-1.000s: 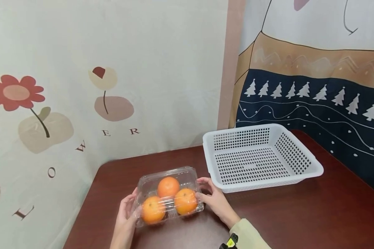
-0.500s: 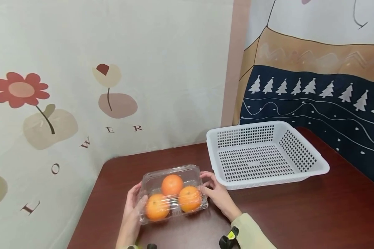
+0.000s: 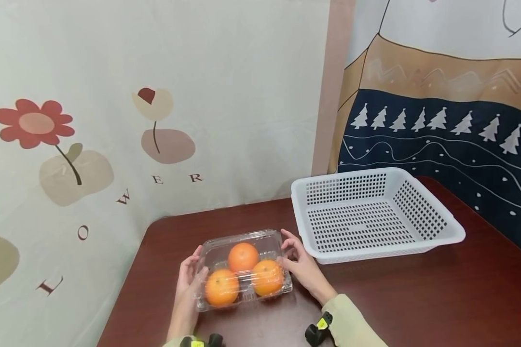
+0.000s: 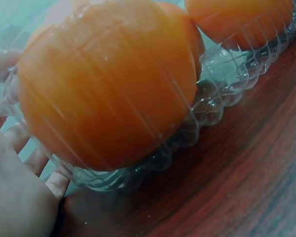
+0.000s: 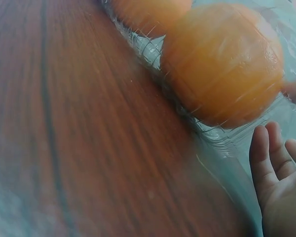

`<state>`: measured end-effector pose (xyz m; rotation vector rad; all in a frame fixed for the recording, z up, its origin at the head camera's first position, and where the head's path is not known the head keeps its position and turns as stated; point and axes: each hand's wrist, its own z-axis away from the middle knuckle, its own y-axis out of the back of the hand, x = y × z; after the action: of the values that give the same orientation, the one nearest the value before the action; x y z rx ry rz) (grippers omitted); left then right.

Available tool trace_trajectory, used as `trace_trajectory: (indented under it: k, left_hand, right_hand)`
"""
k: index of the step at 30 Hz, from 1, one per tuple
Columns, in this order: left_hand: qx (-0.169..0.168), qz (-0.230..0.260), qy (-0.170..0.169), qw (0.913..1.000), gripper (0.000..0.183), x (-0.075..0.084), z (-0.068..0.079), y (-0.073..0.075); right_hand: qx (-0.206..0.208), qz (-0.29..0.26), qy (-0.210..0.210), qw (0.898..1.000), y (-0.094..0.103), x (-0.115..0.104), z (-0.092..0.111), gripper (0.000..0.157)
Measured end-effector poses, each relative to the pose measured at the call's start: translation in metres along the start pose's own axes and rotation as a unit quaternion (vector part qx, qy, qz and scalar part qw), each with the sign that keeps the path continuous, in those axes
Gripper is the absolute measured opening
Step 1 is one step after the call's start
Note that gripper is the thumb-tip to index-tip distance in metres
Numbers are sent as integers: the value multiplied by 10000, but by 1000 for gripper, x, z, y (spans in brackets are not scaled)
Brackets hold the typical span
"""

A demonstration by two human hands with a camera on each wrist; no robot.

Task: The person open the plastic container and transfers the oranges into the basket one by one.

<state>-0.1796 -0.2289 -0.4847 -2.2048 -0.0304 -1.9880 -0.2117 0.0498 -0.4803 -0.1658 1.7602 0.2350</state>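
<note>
A clear plastic clamshell box (image 3: 247, 233) with a lid lies on the table, three oranges inside. Two oranges (image 3: 222, 287) (image 3: 267, 278) sit along the front and another orange (image 3: 243, 258) behind. My left hand (image 3: 186, 289) grips the box's left end, thumb toward the front and fingers at the back. In the left wrist view its fingers (image 4: 37, 160) lie along the plastic wall. At the right end, my right hand (image 3: 304, 267) stands with fingers spread and the thumb at the lid. Its lower fingers (image 5: 278, 153) are apart from the box in the right wrist view.
A white perforated plastic basket (image 3: 375, 250) stands at the back right, close behind my right hand. The dark red wooden table (image 3: 399, 299) ends at the patterned cloth walls (image 3: 243, 96) behind and to the right.
The right hand's forefinger has lifted and its fingers have spread. The left fingers have shifted slightly upward. The box keeps its place beside the basket; the whole view has shifted slightly.
</note>
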Motion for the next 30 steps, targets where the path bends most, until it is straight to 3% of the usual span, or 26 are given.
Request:
trace_trajectory:
  k: [7, 16, 22, 30]
  left_hand:
    - [40, 194, -18, 9998, 39, 4, 1, -3]
    - [4, 131, -178, 9998, 35, -1, 3, -1]
    - [43, 70, -44, 10000, 42, -2, 4, -3]
    - [168, 32, -121, 9998, 42, 0, 1, 0]
  right_hand:
    - [-101, 96, -7, 9999, 2, 22, -8, 22]
    - [-64, 92, -122, 9999, 0, 26, -6, 21]
    - [-113, 115, -107, 9998, 3, 14, -3, 19]
    - [-264, 91, -133, 9995, -1, -9, 2, 21]
